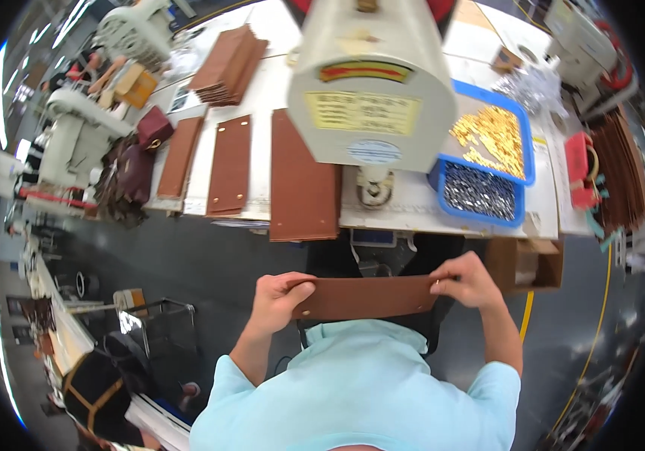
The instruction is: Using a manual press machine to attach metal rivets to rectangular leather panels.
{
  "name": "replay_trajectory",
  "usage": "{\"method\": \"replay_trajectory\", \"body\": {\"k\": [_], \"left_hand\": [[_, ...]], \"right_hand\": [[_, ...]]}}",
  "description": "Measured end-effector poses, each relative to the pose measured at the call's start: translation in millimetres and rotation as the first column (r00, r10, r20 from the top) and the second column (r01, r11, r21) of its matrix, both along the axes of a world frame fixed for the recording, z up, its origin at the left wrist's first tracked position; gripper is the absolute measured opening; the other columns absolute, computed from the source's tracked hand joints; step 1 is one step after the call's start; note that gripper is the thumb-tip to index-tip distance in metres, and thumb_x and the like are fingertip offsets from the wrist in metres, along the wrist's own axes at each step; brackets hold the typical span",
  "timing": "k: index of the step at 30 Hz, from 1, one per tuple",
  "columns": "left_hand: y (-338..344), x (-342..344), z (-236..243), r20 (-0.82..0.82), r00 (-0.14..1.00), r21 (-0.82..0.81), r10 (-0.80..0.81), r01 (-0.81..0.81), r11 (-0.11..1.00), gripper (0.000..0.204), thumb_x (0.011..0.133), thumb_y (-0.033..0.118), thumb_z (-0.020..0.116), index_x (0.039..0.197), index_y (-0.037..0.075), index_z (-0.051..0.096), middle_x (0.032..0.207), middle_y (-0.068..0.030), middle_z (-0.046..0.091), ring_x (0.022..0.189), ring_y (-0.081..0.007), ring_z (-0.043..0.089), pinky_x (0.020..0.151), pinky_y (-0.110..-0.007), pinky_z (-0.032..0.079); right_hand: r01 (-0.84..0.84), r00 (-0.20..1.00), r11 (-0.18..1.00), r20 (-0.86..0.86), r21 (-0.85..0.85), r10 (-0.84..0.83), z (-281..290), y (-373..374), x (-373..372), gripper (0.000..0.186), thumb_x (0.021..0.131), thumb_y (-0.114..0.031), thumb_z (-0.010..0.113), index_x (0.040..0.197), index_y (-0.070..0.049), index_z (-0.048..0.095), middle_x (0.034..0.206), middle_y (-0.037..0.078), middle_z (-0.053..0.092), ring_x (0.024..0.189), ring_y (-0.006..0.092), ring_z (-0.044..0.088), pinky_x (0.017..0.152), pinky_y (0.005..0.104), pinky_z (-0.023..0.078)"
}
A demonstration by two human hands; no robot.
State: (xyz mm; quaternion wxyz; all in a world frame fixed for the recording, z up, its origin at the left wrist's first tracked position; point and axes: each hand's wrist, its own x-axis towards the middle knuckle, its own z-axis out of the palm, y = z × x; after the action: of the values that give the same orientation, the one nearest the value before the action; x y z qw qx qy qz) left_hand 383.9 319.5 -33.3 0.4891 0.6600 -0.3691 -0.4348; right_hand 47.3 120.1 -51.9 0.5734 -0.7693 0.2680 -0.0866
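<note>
A brown leather panel is stretched between my two hands, in front of my light blue shirt and short of the table's edge. My left hand pinches its left end, thumb on top. At the right end, my right hand grips it between thumb and fingers. Small metal fittings show near the panel's lower corners. Straight ahead stands a pale grey press machine, its lower head over the table. Left of it lie a wide brown panel and a narrower one with gold-coloured fittings.
Right of the machine, a blue tray holds gold-coloured metal pieces; a smaller blue bin holds dark silvery ones. Stacked brown panels lie back left. A cardboard box stands below the table at right. Another person's dark cap shows lower left.
</note>
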Motion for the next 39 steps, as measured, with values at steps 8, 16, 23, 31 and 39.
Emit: {"method": "replay_trajectory", "body": {"k": [8,16,23,31,39], "left_hand": [[15,88,63,-0.53,0.683,-0.488,0.502,-0.73,0.478,0.032,0.106,0.029,0.051,0.116,0.001,0.061,0.116,-0.0137,0.067,0.104,-0.0248,0.068,0.089,-0.039,0.055],[-28,138,-51,-0.436,0.611,-0.205,0.661,-0.783,0.588,0.026,0.1,0.02,0.065,0.121,0.004,0.062,0.105,-0.0031,0.066,0.087,-0.0098,0.062,0.074,-0.025,0.053],[-53,102,-67,0.274,0.652,-0.409,0.707,-0.587,0.699,0.028,0.091,0.005,0.068,0.119,0.005,0.067,0.104,-0.0033,0.061,0.082,-0.0102,0.055,0.072,-0.027,0.047],[-128,52,16,0.762,0.595,-0.104,0.254,-0.274,0.956,0.063,0.071,0.042,0.087,0.122,0.01,0.069,0.102,-0.0074,0.06,0.096,-0.0238,0.064,0.083,-0.04,0.053],[-132,49,26,0.785,0.576,-0.041,0.229,-0.321,0.946,0.06,0.068,0.039,0.088,0.12,0.014,0.07,0.103,-0.0055,0.063,0.097,-0.0232,0.065,0.083,-0.04,0.053]], "right_hand": [[0.051,0.987,0.948,0.128,0.315,-0.095,-16,-12,13,0.066,0.081,-0.004,0.08,0.142,-0.004,0.056,0.113,0.015,0.073,0.097,0.0184,0.071,0.091,0.0335,0.057],[0.259,0.945,0.871,0.076,0.417,-0.318,-30,-15,7,0.042,0.089,-0.001,0.072,0.13,0.004,0.062,0.106,0.014,0.074,0.095,0.0151,0.07,0.088,0.0292,0.056],[0.702,0.705,0.712,0.153,-0.011,-0.693,-11,-61,-41,0.023,0.091,-0.006,0.069,0.112,0.004,0.07,0.092,0.011,0.075,0.077,0.0128,0.067,0.07,0.0259,0.054],[0.572,0.615,0.408,0.043,-0.712,-0.787,-13,-186,-34,0.033,0.075,-0.018,0.079,0.103,-0.001,0.075,0.094,0.016,0.075,0.083,0.0289,0.073,0.08,0.0387,0.057],[0.415,0.671,0.448,-0.066,-0.792,-0.738,-41,-233,-16,0.011,0.074,-0.019,0.074,0.077,-0.009,0.078,0.083,0.015,0.074,0.081,0.0328,0.072,0.08,0.0426,0.057]]}}
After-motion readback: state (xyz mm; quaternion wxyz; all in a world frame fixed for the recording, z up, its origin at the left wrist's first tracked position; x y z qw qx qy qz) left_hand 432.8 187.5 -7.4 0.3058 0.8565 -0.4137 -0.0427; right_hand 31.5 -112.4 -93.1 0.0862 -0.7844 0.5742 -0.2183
